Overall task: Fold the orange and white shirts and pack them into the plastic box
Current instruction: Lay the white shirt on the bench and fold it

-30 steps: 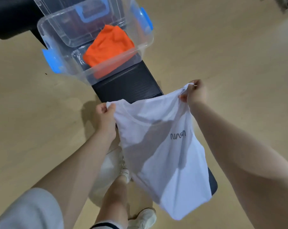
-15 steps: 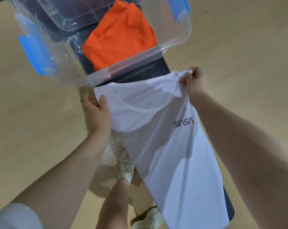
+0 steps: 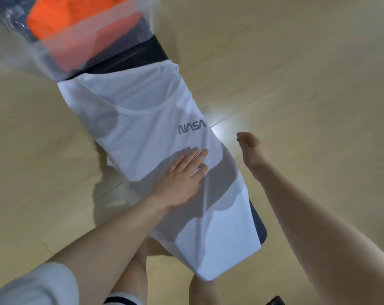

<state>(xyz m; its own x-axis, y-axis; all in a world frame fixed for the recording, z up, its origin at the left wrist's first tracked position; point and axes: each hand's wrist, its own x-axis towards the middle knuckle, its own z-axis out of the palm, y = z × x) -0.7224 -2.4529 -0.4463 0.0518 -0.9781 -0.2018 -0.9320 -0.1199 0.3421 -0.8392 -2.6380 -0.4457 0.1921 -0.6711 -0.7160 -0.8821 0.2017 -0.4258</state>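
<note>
Indoor room: pale wood-look floor (image 3: 296, 62), black bench (image 3: 142, 53).

A pale wooden floor (image 3: 296, 62) fills the view on all sides, its board seams faint. A narrow dark bench (image 3: 140, 56) runs diagonally from far left to near right, its black padded top showing at the far end and at the near right corner. A bright glare spot (image 3: 222, 128) lies on the floor just right of the bench.

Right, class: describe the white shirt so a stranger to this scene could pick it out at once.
Find the long dark bench crossing the pale wooden floor. The white cotton shirt lies spread along it, under the flat left hand. Unlike the orange shirt in the clear plastic box, it bears grey NASA lettering.
</note>
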